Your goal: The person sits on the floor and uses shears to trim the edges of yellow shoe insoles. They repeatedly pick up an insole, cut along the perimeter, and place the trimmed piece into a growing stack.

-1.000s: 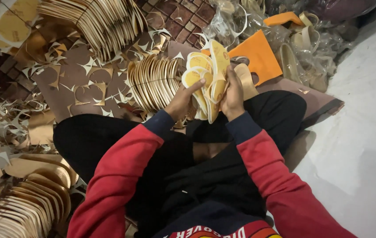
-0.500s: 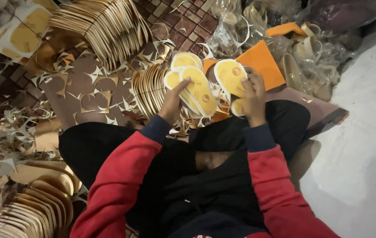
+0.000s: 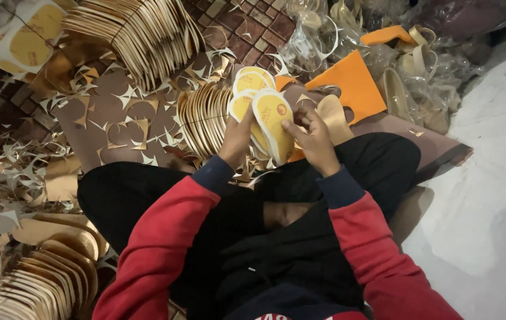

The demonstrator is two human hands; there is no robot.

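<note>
sitting cross-legged on the floor (image 3: 490, 195), the person is holding a fanned bunch of yellow insoles (image 3: 262, 109) in front of the knees, just above the middle of the view. the left hand (image 3: 236, 139) is closing its grip around the lower edge of the bunch from the 7 o'clock side, fingers wrapping behind it. the right hand (image 3: 314, 141) is sitting at 4 o'clock of the bunch, its thumb and fingertips pinching the edge of the front insole (image 3: 275, 121), which is tilting with its printed face toward the camera. directly behind the bunch, at 10 o'clock of it, a gold stack (image 3: 205, 115) is leaning in a row on the brown sheet (image 3: 116, 118), which is showing cut-out holes. an orange sheet (image 3: 350, 86) is lying at 2 o'clock of the hands, just beside them. a larger gold pile (image 3: 137, 35) is fanning out at 11 o'clock, well apart, and another gold pile (image 3: 51, 284) is lying at 8 o'clock near the left knee. clear bags (image 3: 312, 35) are lying at 1 o'clock.
</note>
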